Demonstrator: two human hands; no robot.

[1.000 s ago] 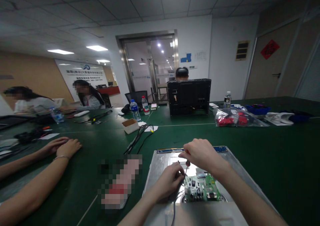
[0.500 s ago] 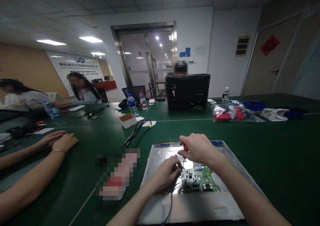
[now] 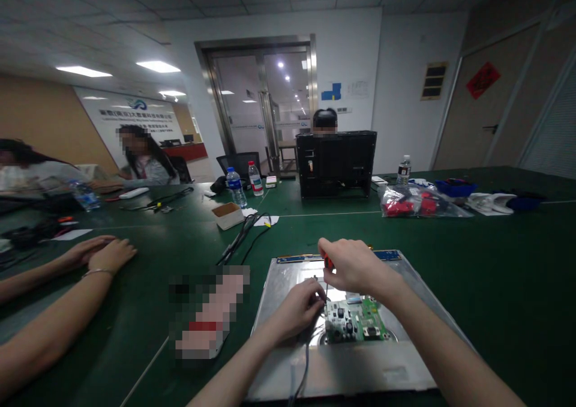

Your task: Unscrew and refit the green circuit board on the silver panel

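My right hand [image 3: 355, 266] is closed round the red-orange handle of a screwdriver [image 3: 327, 288], whose thin shaft points down at the upper left corner of a green circuit board [image 3: 357, 318]. My left hand [image 3: 300, 308] lies beside that corner, its fingers curled together near the screwdriver's tip. Whatever those fingers may pinch is hidden. The board sits on the silver metal back of a flat panel [image 3: 360, 368], which has a blue strip along its far edge. A dark cable [image 3: 306, 365] runs from under my left hand toward the near edge.
To the left rest a co-worker's hands [image 3: 108, 256] on the green table [image 3: 508, 287]. A blurred-out object [image 3: 211, 317] lies left of the panel. Further back are black cables [image 3: 238, 239], a small open box [image 3: 227, 216], bottles [image 3: 234, 188], a black monitor casing [image 3: 336, 164] and a plastic bag [image 3: 420, 203].
The view has shifted slightly. My right hand stays on the screwdriver with its grip turned a little, and my left hand keeps its place at the board's corner.
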